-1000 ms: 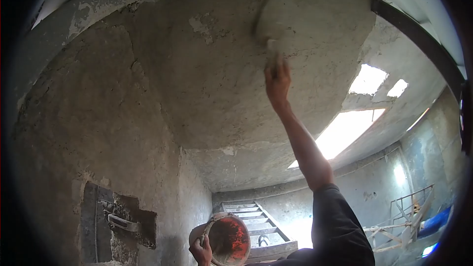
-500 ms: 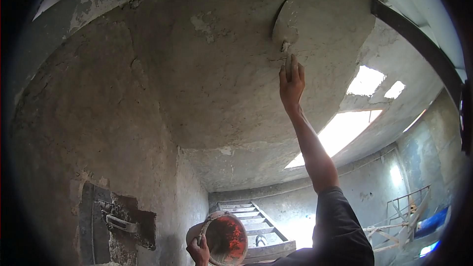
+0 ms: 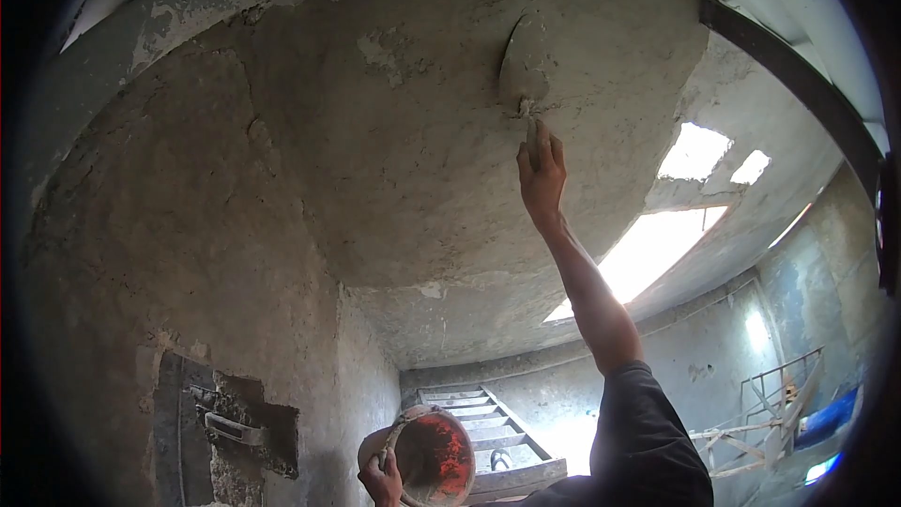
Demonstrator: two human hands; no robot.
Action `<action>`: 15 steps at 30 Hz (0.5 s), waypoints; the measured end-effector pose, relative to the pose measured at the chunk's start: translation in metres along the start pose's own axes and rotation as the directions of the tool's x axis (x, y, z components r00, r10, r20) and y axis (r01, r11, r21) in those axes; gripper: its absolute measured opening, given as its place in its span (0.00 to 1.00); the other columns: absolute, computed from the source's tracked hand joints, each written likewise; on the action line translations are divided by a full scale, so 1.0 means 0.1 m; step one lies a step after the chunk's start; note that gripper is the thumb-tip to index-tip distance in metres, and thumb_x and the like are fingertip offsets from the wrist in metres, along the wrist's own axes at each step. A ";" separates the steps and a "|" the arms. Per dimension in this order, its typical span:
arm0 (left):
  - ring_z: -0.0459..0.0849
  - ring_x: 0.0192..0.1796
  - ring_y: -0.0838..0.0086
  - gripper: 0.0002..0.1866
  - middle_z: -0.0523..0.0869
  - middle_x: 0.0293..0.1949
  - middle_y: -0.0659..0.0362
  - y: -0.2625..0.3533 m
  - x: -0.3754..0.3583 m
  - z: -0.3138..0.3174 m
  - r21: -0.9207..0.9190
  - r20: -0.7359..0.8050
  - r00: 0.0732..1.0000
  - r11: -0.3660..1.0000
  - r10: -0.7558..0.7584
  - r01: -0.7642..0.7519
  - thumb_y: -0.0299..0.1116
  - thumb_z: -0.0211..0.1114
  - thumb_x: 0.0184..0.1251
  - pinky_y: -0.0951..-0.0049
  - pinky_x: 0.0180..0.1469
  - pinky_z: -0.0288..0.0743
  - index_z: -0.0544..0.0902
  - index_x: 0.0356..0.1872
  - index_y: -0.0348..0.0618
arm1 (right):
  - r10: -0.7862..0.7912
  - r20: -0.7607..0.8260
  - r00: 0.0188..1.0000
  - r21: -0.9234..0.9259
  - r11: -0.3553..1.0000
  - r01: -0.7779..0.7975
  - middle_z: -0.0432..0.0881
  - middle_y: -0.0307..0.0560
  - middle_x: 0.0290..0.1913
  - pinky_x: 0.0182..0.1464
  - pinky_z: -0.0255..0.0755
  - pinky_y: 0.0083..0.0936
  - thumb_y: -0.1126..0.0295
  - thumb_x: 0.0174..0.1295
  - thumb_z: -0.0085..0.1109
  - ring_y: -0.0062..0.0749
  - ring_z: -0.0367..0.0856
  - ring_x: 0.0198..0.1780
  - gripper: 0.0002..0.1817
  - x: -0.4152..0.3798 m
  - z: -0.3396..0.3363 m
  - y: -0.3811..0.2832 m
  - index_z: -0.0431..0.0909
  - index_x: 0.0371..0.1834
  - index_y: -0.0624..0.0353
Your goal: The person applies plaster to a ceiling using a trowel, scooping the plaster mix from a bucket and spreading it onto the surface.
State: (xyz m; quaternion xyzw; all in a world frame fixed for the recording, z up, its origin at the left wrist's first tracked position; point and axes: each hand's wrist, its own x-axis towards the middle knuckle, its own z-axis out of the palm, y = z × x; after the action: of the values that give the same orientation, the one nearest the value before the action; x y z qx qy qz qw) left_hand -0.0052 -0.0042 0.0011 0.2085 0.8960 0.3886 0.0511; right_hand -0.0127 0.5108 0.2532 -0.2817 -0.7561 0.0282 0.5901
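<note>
Stretched up above me, my right hand (image 3: 542, 174) is closed round the handle of a trowel (image 3: 527, 61). The trowel's rounded blade lies against the grey plastered surface (image 3: 413, 160) overhead, tilted slightly off it along its left edge. Low in the view, my left hand (image 3: 380, 481) grips the rim of a bucket (image 3: 434, 458), fingers hooked over the edge. The bucket is tipped so its inside shows, with orange-red patches and grey mortar smears on the wall. How much mortar it holds cannot be made out.
Behind the bucket stands a ladder (image 3: 483, 422). At lower left a recess in the wall holds a metal handle (image 3: 235, 429). Bright openings (image 3: 662, 249) break the surface at right. Metal scaffolding (image 3: 751, 441) and a blue object (image 3: 828, 420) are at far right.
My right hand has moved the trowel a little left and down across the plastered surface. My left hand still holds the bucket in nearly the same place.
</note>
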 end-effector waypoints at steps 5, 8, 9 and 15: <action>0.82 0.24 0.50 0.21 0.81 0.20 0.43 -0.03 -0.03 0.05 -0.009 -0.026 1.000 1.000 0.006 -0.006 0.43 0.64 0.60 0.58 0.27 0.72 0.81 0.22 0.31 | -0.027 -0.059 0.998 -0.004 1.000 0.026 0.73 0.54 0.53 0.47 0.78 0.33 0.74 0.62 0.58 0.41 0.80 0.49 0.26 0.03 -0.09 -0.09 0.67 0.65 0.57; 0.84 0.27 0.51 0.20 0.82 0.21 0.43 0.02 -0.02 -0.02 0.053 0.035 0.999 0.998 -0.031 0.029 0.43 0.65 0.60 0.59 0.28 0.74 0.82 0.23 0.30 | -0.086 -0.126 0.988 0.020 0.996 0.089 0.72 0.57 0.52 0.44 0.77 0.37 0.74 0.62 0.56 0.48 0.79 0.47 0.26 0.14 -0.07 -0.05 0.65 0.66 0.59; 0.84 0.28 0.51 0.20 0.83 0.22 0.42 0.05 -0.01 -0.02 0.080 0.076 0.996 0.996 -0.055 0.049 0.42 0.64 0.61 0.59 0.29 0.75 0.83 0.24 0.30 | -0.032 -0.076 0.997 0.025 0.999 0.034 0.72 0.56 0.53 0.45 0.77 0.34 0.74 0.63 0.56 0.45 0.79 0.47 0.26 0.17 -0.04 -0.02 0.65 0.66 0.59; 0.86 0.29 0.53 0.20 0.84 0.24 0.43 0.01 -0.05 0.07 -0.054 -0.027 0.999 0.998 -0.027 0.025 0.42 0.64 0.61 0.60 0.31 0.77 0.83 0.26 0.29 | 0.023 0.025 0.999 -0.028 0.999 -0.022 0.72 0.55 0.54 0.45 0.78 0.32 0.73 0.64 0.56 0.42 0.80 0.47 0.26 0.07 -0.06 0.03 0.65 0.66 0.59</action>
State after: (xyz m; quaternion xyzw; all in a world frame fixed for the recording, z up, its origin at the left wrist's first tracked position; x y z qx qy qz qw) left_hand 0.0011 -0.0005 -0.0034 0.1899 0.8885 0.4147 0.0492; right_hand -0.0071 0.5151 0.2601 -0.2980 -0.7607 0.0277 0.5760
